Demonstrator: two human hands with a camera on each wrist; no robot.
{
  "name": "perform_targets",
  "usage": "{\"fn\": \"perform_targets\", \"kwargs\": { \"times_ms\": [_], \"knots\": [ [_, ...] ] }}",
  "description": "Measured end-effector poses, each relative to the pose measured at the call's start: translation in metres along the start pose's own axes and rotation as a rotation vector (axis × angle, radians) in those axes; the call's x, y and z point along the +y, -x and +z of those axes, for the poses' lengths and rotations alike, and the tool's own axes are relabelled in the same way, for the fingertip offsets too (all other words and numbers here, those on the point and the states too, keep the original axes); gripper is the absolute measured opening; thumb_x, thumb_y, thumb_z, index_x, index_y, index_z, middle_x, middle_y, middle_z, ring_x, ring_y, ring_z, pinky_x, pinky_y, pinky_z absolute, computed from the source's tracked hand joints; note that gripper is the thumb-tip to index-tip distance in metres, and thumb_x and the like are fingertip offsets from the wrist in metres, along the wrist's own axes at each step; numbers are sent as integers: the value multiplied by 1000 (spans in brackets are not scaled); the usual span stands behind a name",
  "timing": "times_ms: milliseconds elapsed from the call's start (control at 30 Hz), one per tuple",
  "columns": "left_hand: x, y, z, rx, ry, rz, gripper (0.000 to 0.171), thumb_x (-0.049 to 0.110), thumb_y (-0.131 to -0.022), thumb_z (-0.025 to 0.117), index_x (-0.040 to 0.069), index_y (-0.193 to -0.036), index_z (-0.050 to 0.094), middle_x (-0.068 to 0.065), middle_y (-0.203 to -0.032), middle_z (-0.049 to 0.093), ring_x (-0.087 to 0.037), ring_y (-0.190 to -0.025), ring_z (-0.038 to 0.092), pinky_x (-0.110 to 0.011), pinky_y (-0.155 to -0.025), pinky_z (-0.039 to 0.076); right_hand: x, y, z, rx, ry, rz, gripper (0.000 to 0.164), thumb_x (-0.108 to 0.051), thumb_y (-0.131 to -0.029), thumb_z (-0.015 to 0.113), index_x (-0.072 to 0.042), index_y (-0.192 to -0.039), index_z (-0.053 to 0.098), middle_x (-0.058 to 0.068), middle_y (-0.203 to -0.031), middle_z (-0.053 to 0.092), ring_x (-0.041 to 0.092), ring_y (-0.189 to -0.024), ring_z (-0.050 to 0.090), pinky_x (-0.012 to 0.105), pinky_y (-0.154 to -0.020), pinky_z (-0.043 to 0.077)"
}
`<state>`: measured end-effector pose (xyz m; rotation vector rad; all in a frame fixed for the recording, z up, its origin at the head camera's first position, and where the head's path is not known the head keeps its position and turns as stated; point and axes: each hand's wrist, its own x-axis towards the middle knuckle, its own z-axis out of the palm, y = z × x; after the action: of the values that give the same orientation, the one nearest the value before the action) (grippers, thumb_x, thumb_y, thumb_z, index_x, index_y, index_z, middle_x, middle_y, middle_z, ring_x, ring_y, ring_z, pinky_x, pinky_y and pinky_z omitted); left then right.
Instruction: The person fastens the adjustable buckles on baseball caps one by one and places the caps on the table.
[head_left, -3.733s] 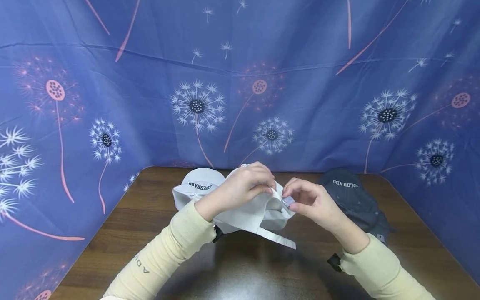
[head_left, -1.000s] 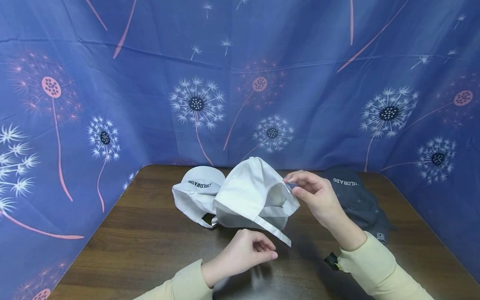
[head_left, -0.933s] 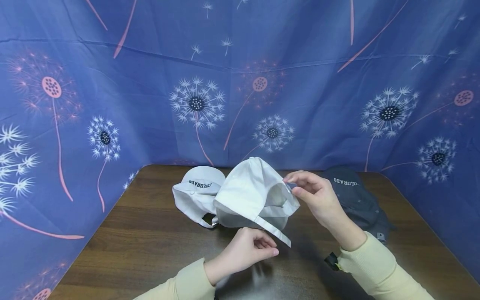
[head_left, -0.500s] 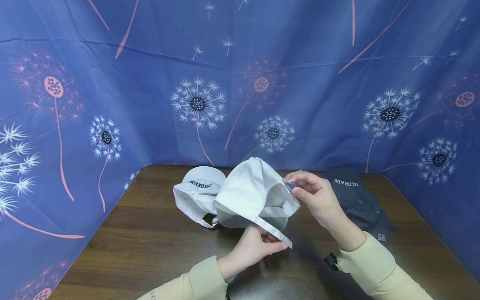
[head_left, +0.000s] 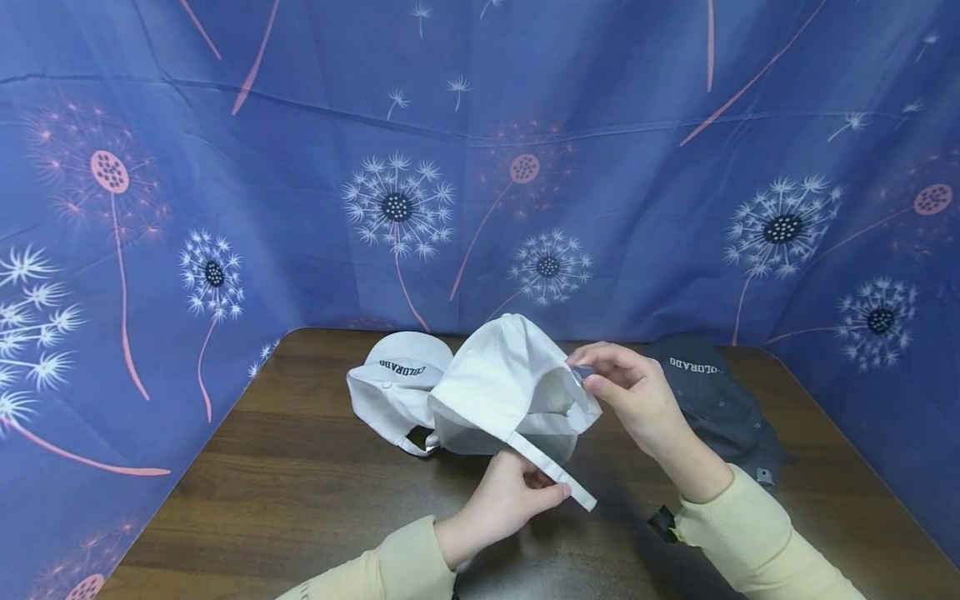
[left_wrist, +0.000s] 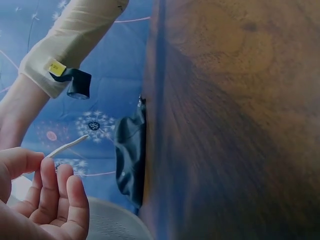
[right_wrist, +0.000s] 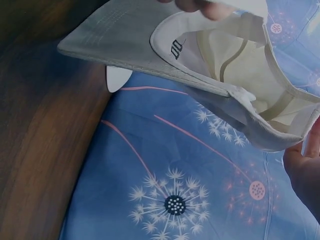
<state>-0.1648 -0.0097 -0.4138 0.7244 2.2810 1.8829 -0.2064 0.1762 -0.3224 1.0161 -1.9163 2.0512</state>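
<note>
A white baseball cap (head_left: pixel 487 375) is held up above the table with its back opening facing right. My left hand (head_left: pixel 506 496) pinches its loose back strap (head_left: pixel 555 471) between thumb and fingers; the strap's tip sticks out past them. In the left wrist view, that strap (left_wrist: pixel 67 146) rises from between the thumb and index finger of the left hand (left_wrist: pixel 55 200). My right hand (head_left: pixel 630 392) pinches the opposite back edge, where a bit of metal buckle shows between thumb and fingers. The right wrist view looks into the cap (right_wrist: pixel 240 65), with the right hand (right_wrist: pixel 305 170) at its edge.
Left of the held cap, a second white cap (head_left: pixel 401 371) lettered COLORADO lies on the wooden table (head_left: pixel 300 475). A dark grey cap (head_left: pixel 712 400) with the same lettering lies beyond the right hand. A blue dandelion-print cloth (head_left: pixel 465 208) hangs behind.
My left hand has left the buckle area, dropped below the cap and taken the loose strap, whose end has swung slightly down and right. The right hand still pinches the back edge.
</note>
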Motion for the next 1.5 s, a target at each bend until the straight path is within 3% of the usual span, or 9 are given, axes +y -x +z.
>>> {"fn": "perform_targets", "kwargs": {
  "times_ms": [233, 867, 1133, 1500],
  "knots": [
    [6, 8, -5, 22, -12, 8, 5, 5, -77, 72, 0, -79, 72, -5, -70, 68, 4, -62, 55, -16, -60, 50, 0, 0, -1, 9, 6, 3, 15, -4, -88, 63, -14, -98, 66, -1, -104, 66, 14, -102, 60, 22, -79, 51],
    [45, 24, -28, 100, -41, 1, 11, 10, -79, 73, 2, -85, 71, -8, -75, 71, 0, -62, 58, -18, -60, 50, 4, 1, -3, 5, -23, -25, 17, 0, -89, 61, -11, -100, 66, -1, -104, 66, 14, -106, 59, 22, -83, 50],
    [59, 25, -42, 144, -106, 18, 11, 12, -80, 73, 4, -88, 71, -5, -77, 71, -1, -62, 58, -18, -58, 49, 4, 1, -2, 1, -35, -22, 18, 1, -89, 60, -11, -100, 65, 0, -105, 66, 14, -106, 59, 22, -84, 50],
    [69, 20, -56, 164, -94, -4, 13, 13, -81, 72, 2, -89, 71, -7, -82, 72, -5, -67, 64, -19, -62, 51, 4, 2, -2, 12, -38, -13, 17, 0, -89, 61, -12, -100, 65, -1, -105, 66, 13, -107, 59, 23, -86, 49]
  ]
}}
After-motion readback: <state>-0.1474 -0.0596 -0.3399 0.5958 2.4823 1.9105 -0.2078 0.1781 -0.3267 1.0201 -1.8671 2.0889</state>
